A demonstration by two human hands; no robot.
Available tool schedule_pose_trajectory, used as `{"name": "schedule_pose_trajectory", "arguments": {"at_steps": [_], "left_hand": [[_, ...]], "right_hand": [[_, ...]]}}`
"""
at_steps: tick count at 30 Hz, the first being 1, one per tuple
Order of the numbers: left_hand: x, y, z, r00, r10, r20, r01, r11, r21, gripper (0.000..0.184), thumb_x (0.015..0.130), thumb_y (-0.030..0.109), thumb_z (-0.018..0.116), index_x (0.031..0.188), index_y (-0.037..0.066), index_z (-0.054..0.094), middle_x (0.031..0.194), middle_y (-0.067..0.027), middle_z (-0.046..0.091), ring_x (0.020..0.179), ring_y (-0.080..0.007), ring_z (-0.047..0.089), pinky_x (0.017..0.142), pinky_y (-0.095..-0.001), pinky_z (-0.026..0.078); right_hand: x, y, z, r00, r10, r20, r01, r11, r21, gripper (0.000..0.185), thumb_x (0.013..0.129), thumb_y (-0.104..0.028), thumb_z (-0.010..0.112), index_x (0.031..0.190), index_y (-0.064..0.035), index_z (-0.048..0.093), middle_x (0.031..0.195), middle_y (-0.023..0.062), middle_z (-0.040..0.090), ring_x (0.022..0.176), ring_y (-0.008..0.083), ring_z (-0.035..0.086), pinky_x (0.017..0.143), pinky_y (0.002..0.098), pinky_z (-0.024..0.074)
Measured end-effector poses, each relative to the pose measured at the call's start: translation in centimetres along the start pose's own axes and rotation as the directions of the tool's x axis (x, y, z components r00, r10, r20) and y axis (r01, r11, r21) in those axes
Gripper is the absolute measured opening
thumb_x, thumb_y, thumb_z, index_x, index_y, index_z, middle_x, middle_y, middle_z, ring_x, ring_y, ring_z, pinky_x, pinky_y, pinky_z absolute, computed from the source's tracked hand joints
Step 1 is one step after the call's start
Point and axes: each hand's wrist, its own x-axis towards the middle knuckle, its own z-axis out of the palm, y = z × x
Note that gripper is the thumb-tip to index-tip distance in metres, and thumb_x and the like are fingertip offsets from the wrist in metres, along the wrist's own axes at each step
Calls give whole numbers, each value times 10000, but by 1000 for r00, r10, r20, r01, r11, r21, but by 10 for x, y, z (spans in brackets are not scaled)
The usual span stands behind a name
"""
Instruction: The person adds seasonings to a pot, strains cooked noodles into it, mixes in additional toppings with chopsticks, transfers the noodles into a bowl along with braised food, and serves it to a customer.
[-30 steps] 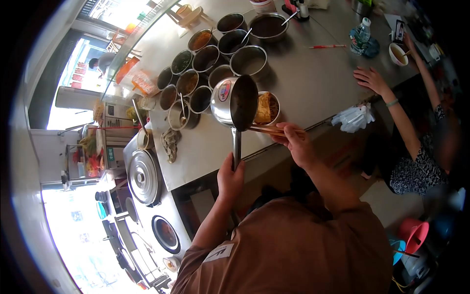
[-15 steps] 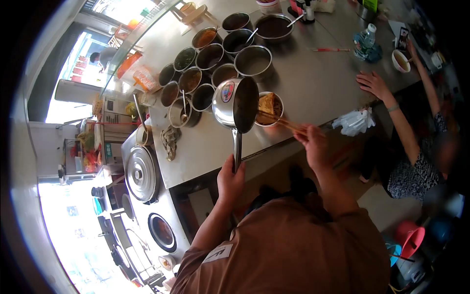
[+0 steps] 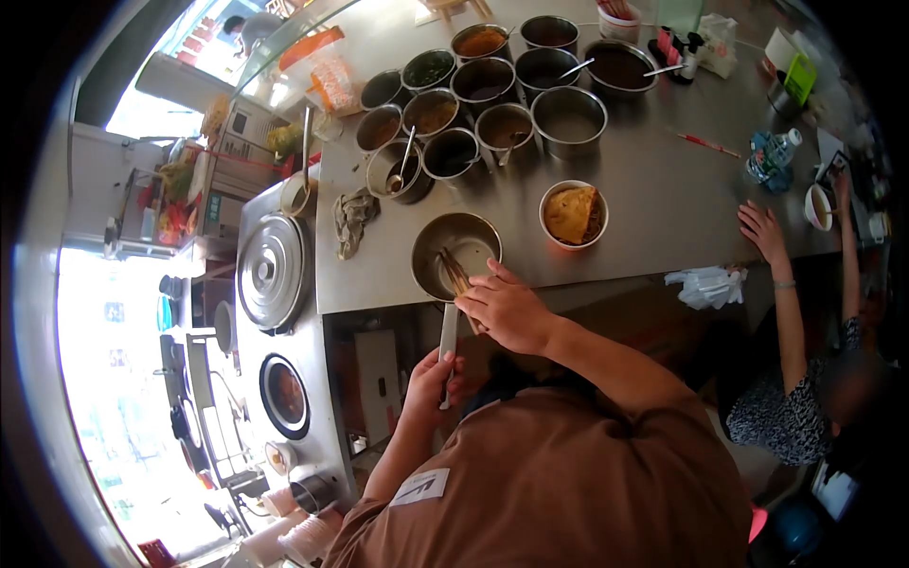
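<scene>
My left hand point(image 3: 434, 386) is wrapped round the handle of a small steel saucepan point(image 3: 458, 223), held upright at the counter's front edge. Wooden chopsticks point(image 3: 455, 272) are pinched in my right hand point(image 3: 508, 309), their tips down inside the pan. Little shows in the pan besides its bare bottom. Right of the pan, a white bowl point(image 3: 602, 237) stands on the steel counter point(image 3: 653, 199), holding a folded golden-brown piece of food point(image 3: 571, 214) over darker food. Neither hand touches the bowl.
Several steel pots point(image 3: 570, 117) with sauces stand behind the pan. A crumpled cloth point(image 3: 355, 222) lies to its left, near a lidded pot point(image 3: 273, 273). At the right are a bottle point(image 3: 774, 151), a plastic bag point(image 3: 706, 287) and another person's hand point(image 3: 763, 231) on the counter.
The saucepan, tilted up beside the bowl before, is now lower, upright and apart from it. The chopsticks in my right hand have moved left from the bowl into the pan. The view has shifted.
</scene>
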Motion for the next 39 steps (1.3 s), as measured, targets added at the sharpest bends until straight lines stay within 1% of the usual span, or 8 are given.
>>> {"name": "schedule_pose_trajectory", "arguments": {"at_steps": [5, 8, 12, 18, 26, 34, 36, 39], "left_hand": [[46, -11, -39, 995, 57, 79, -45, 988, -151, 371, 984, 276, 523, 1289, 69, 482, 872, -13, 563, 548, -76, 441, 415, -215, 379], [82, -7, -53, 999, 38, 4, -37, 991, -126, 391, 1000, 394, 465, 1250, 97, 514, 852, -8, 569, 550, -78, 457, 417, -218, 382], [115, 11, -53, 979, 4, -202, -3, 1000, 5, 459, 996, 500, 396, 1129, 106, 589, 818, -11, 588, 568, -94, 509, 411, -230, 402], [128, -6, -97, 855, 155, -494, -281, 941, -191, 516, 963, 499, 486, 1074, 3, 577, 905, -94, 612, 790, -222, 615, 721, -402, 546], [-25, -152, -200, 720, 233, -654, -305, 952, 4, 318, 926, 322, 587, 1010, 15, 598, 822, -60, 616, 718, -143, 592, 604, -294, 512], [-255, -489, -301, 373, -81, -924, 321, 946, 47, 337, 842, 314, 557, 931, 19, 692, 945, -205, 684, 904, -356, 652, 811, -435, 507], [-302, -569, -316, 297, -143, -944, 293, 955, -52, 331, 844, 311, 558, 933, 22, 693, 940, -206, 684, 909, -357, 651, 818, -440, 505], [-364, -639, -316, 304, -207, -930, 257, 958, -129, 332, 859, 302, 548, 931, 11, 690, 971, -213, 683, 946, -368, 644, 833, -452, 499]], "right_hand": [[-18, 18, -40, 931, 115, -347, -95, 993, 75, 185, 842, -44, 585, 1020, -24, 631, 993, 125, 620, 954, 298, 580, 939, 428, 417], [-64, 76, -57, 574, 495, -653, -534, 830, 160, 134, 929, -113, 566, 1003, -8, 600, 912, 115, 627, 829, 248, 607, 751, 351, 488], [-96, 145, -62, 193, 978, -77, -614, 182, 768, 285, 889, -332, 673, 997, -74, 618, 922, -2, 591, 790, 116, 539, 686, 308, 488], [-100, 172, -54, 233, 969, 82, -495, 46, 868, 271, 843, -179, 686, 1069, -63, 594, 934, 19, 557, 902, 150, 528, 838, 431, 523], [-144, 118, -36, 435, 898, -69, -513, 310, 800, 330, 855, -162, 668, 1106, 42, 601, 1109, 151, 633, 973, 263, 619, 834, 375, 505], [-144, -123, 66, 687, 692, 220, -678, 503, 537, 212, 853, -153, 637, 892, 55, 631, 851, 104, 617, 720, 222, 576, 624, 359, 500], [-162, -144, 113, 929, 201, 310, -289, 917, 273, 214, 869, -165, 615, 903, 46, 630, 857, 105, 615, 721, 228, 578, 610, 347, 493], [-156, -235, 195, 704, 371, 605, -695, 536, 480, 189, 906, -191, 590, 959, -10, 611, 912, 100, 617, 805, 214, 590, 686, 334, 503]]}}
